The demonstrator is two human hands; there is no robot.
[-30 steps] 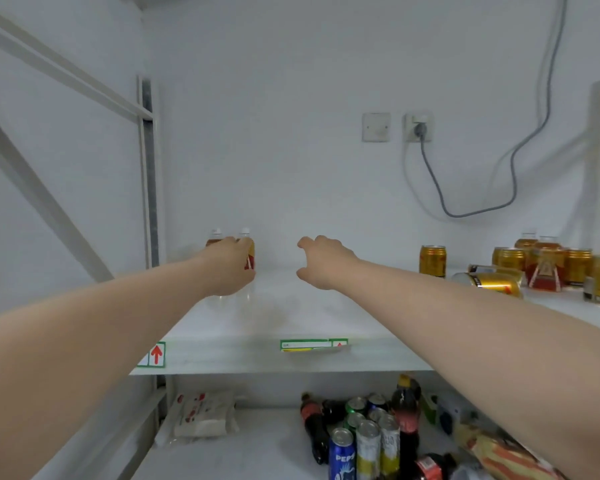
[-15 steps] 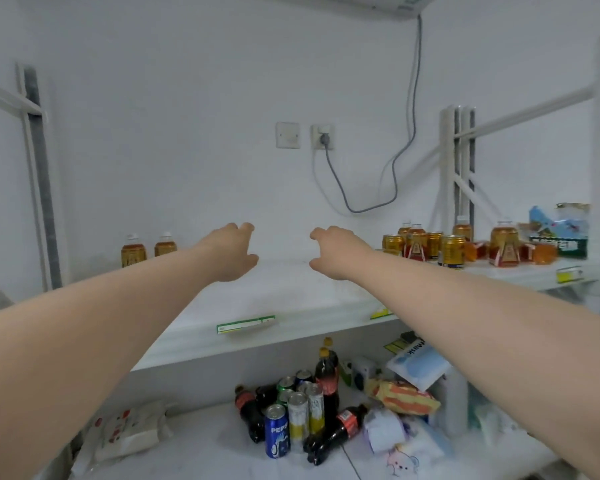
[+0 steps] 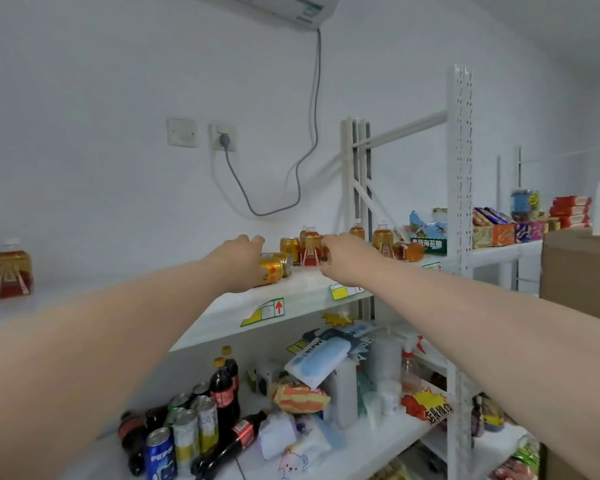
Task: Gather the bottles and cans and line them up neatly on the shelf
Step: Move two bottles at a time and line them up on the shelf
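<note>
Though left hand (image 3: pixel 238 263) is at the tipped can (image 3: pixel 273 270) and right hand (image 3: pixel 343 258) at a bottle (image 3: pixel 310 251), grips are unclear

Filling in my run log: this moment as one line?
left hand: at tipped gold can, grip unclear | right hand: beside red-label bottle, grip unclear | shelf: unsorted

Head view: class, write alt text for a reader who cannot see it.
Two bare arms reach to a white shelf: the left hand is at a gold can lying on its side, the right hand at a cluster of upright cans and bottles; whether either grips is unclear. Another bottle stands far left, and cola bottles and cans crowd the shelf below.
</note>
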